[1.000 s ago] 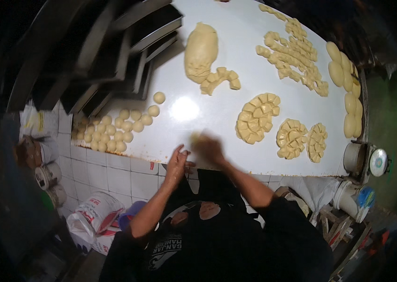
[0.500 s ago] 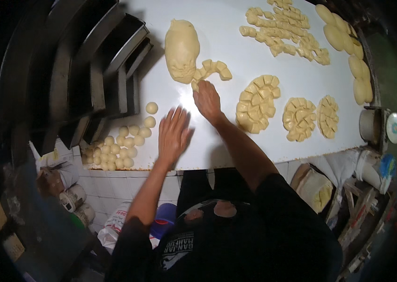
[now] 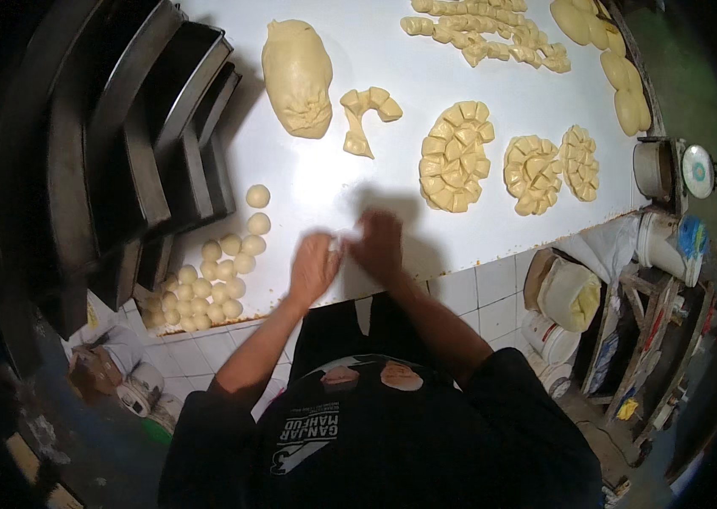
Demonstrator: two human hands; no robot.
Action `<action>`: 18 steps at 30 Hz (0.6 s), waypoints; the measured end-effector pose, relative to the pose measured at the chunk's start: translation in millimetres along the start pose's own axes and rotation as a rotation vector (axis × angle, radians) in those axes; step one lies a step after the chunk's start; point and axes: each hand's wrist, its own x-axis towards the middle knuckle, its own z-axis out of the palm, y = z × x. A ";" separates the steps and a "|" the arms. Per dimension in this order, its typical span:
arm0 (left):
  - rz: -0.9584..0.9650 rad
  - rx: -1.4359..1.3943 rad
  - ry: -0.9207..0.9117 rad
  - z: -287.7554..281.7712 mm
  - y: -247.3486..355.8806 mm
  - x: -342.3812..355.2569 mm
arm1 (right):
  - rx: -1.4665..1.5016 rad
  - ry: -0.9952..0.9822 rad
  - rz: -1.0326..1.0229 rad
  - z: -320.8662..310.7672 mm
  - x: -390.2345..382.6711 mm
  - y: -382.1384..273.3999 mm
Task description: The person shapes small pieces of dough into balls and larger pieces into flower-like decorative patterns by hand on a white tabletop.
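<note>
Above the table's near edge, my left hand (image 3: pixel 315 267) and my right hand (image 3: pixel 378 242) come together at the fingertips. Both are blurred, with fingers curled in; a small pale spot shows between them, too smeared to name. Beyond them lies a short curved strip of cut dough (image 3: pixel 364 119), apart from both hands. A large smooth lump of yellow dough (image 3: pixel 297 76) rests to its left. Several round dough balls (image 3: pixel 221 270) are grouped by the table's near left edge, left of my left hand.
Dark metal pans (image 3: pixel 133 144) are stacked on the left. Scored dough rounds (image 3: pixel 457 157) sit on the right of the white table (image 3: pixel 290 187), with cut dough strips (image 3: pixel 494 34) and smooth oval dough pieces (image 3: pixel 621 85) farther back. A pot (image 3: pixel 651 170) stands past the right edge.
My right hand has left the cut dough strip and drawn back toward me. My left hand, flat on the table before, has curled and met it. The view has shifted somewhat.
</note>
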 end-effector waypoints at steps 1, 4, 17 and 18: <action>0.172 -0.036 -0.058 -3.2 3.4 -22.7 | -0.009 0.005 0.019 -2.5 -28.8 5.7; 0.430 0.087 -0.226 -20.1 -52.6 -25.2 | -0.058 -0.146 -0.429 -26.6 -43.5 36.7; 0.111 0.278 0.153 -6.8 -10.9 37.3 | -0.014 -0.131 -0.409 -46.9 42.4 65.3; -0.040 0.249 0.189 20.2 15.5 43.6 | -0.003 -0.113 -0.279 -30.1 51.1 50.3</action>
